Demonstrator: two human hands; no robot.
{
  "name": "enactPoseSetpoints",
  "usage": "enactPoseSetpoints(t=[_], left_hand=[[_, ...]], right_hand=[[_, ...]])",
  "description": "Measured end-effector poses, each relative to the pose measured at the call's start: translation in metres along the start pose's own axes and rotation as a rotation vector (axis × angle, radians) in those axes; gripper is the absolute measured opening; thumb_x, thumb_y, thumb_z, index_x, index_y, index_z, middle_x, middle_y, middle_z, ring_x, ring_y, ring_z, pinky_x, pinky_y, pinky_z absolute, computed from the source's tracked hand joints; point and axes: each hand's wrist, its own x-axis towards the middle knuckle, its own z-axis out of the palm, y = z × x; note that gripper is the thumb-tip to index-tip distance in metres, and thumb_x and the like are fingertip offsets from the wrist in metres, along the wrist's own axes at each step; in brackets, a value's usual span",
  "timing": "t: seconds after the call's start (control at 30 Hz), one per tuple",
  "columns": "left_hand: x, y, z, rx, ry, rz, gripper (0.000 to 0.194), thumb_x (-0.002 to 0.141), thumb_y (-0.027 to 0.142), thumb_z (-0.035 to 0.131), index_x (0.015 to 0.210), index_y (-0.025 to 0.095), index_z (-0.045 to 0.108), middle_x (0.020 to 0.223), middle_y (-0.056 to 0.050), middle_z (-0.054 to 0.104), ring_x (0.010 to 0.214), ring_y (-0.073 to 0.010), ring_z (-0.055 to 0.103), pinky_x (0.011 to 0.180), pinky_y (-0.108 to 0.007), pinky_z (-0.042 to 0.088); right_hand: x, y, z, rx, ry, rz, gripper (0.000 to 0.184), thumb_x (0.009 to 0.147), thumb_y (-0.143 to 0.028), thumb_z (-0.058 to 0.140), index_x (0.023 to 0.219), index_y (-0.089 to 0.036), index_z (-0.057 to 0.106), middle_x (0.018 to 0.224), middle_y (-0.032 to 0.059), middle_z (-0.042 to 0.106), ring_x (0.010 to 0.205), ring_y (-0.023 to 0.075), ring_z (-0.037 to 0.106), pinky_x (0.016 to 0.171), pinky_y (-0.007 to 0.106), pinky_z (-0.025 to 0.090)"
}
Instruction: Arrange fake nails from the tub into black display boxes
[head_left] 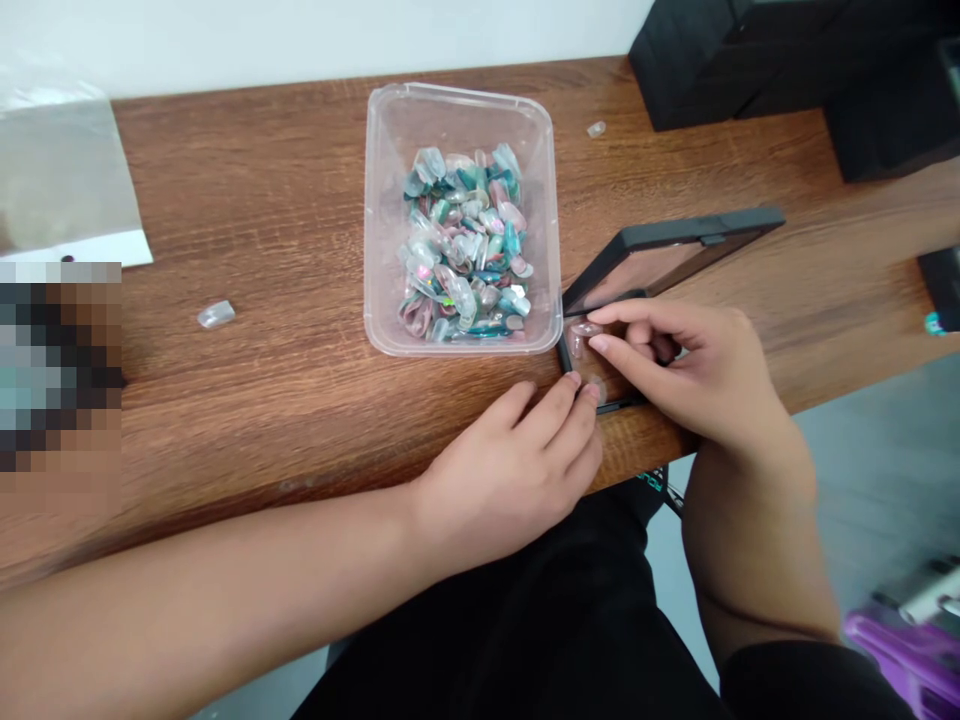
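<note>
A clear plastic tub (390, 200) on the wooden table (262, 230) holds several coloured false nails (465, 245). Right of it lies a small black hinged case (675, 240) with its lid raised. My right hand (697, 370) rests over the case's base, thumb and forefinger pinched on a pale pink false nail (585, 329). My left hand (517, 460) lies on the table's front edge, its fingertips touching the case's near corner and the nails laid in it.
One clear loose nail (216, 314) lies on the table to the left and another (596, 128) near the back. A plastic bag (60, 180) sits at the far left. Black boxes (750, 60) stand at the back right.
</note>
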Motion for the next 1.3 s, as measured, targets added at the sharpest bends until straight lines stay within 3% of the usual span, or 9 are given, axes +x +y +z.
enactPoseSetpoints(t=[0.2, 0.3, 0.37, 0.47, 0.57, 0.67, 0.87, 1.1, 1.3], left_hand=[[0.0, 0.0, 0.0, 0.006, -0.004, 0.003, 0.036, 0.102, 0.036, 0.058, 0.125, 0.012, 0.072, 0.141, -0.014, 0.068, 0.129, -0.0295, 0.067, 0.101, -0.041, 0.056], [-0.001, 0.001, 0.0, 0.019, 0.001, 0.005, 0.035, 0.101, 0.035, 0.06, 0.125, 0.012, 0.073, 0.141, -0.013, 0.068, 0.129, -0.03, 0.067, 0.101, -0.04, 0.056], [-0.001, 0.001, -0.001, 0.021, 0.002, -0.005, 0.035, 0.101, 0.035, 0.06, 0.124, 0.011, 0.073, 0.141, -0.012, 0.068, 0.131, -0.0294, 0.066, 0.105, -0.04, 0.055], [0.0, 0.0, -0.002, 0.018, 0.004, 0.009, 0.035, 0.102, 0.034, 0.058, 0.123, 0.01, 0.073, 0.141, -0.012, 0.069, 0.139, -0.0285, 0.06, 0.116, -0.043, 0.048], [0.002, -0.003, -0.001, -0.023, -0.012, 0.01, 0.036, 0.103, 0.034, 0.055, 0.126, 0.011, 0.071, 0.142, -0.011, 0.068, 0.143, -0.0291, 0.056, 0.12, -0.045, 0.045], [0.002, -0.003, 0.001, -0.064, -0.041, -0.011, 0.038, 0.103, 0.035, 0.054, 0.13, 0.012, 0.069, 0.143, -0.011, 0.067, 0.141, -0.0302, 0.058, 0.118, -0.047, 0.047], [0.003, -0.004, 0.001, -0.069, -0.084, -0.004, 0.04, 0.103, 0.036, 0.053, 0.132, 0.012, 0.067, 0.145, -0.012, 0.065, 0.14, -0.0308, 0.058, 0.116, -0.047, 0.049], [0.003, -0.004, 0.0, -0.066, -0.07, 0.0, 0.039, 0.104, 0.036, 0.053, 0.131, 0.012, 0.068, 0.143, -0.011, 0.067, 0.139, -0.0307, 0.059, 0.115, -0.046, 0.05], [0.002, -0.003, 0.0, -0.056, -0.048, -0.004, 0.038, 0.103, 0.035, 0.053, 0.13, 0.013, 0.069, 0.142, -0.011, 0.068, 0.137, -0.0303, 0.061, 0.112, -0.045, 0.053]], right_hand=[[0.006, 0.0, -0.007, -0.02, -0.096, -0.01, 0.017, 0.094, -0.035, 0.068, 0.107, -0.025, 0.073, 0.066, -0.0052, 0.058, 0.054, 0.0088, 0.045, 0.054, 0.027, 0.036], [0.006, -0.001, -0.008, -0.056, -0.124, -0.021, 0.016, 0.095, -0.034, 0.065, 0.107, -0.025, 0.072, 0.061, -0.006, 0.051, 0.054, 0.009, 0.045, 0.054, 0.027, 0.036], [0.005, 0.0, -0.006, -0.097, -0.099, -0.044, 0.016, 0.095, -0.035, 0.064, 0.105, -0.025, 0.072, 0.059, -0.0059, 0.049, 0.053, 0.0092, 0.046, 0.055, 0.027, 0.036], [0.002, 0.003, 0.002, -0.16, 0.006, -0.095, 0.019, 0.096, -0.035, 0.062, 0.105, -0.024, 0.074, 0.063, -0.0035, 0.059, 0.057, 0.0108, 0.053, 0.059, 0.028, 0.04], [-0.001, 0.006, 0.01, -0.173, 0.099, -0.134, 0.022, 0.098, -0.034, 0.06, 0.109, -0.025, 0.076, 0.077, 0.0004, 0.074, 0.065, 0.0139, 0.062, 0.064, 0.031, 0.046], [-0.004, 0.008, 0.013, -0.166, 0.149, -0.162, 0.02, 0.098, -0.032, 0.06, 0.107, -0.028, 0.078, 0.089, 0.0012, 0.079, 0.07, 0.0163, 0.068, 0.069, 0.033, 0.051], [-0.006, 0.015, 0.009, -0.217, 0.193, -0.26, 0.022, 0.098, -0.026, 0.061, 0.112, -0.032, 0.077, 0.101, 0.0, 0.081, 0.079, 0.0185, 0.073, 0.072, 0.035, 0.054], [-0.002, 0.021, 0.003, -0.305, 0.255, -0.341, 0.019, 0.092, -0.022, 0.067, 0.103, -0.033, 0.079, 0.092, 0.0016, 0.079, 0.086, 0.0228, 0.071, 0.083, 0.042, 0.057], [-0.006, 0.026, 0.002, -0.212, 0.257, -0.45, 0.027, 0.087, -0.014, 0.072, 0.106, -0.033, 0.078, 0.101, 0.001, 0.08, 0.099, 0.0241, 0.074, 0.089, 0.043, 0.062]])
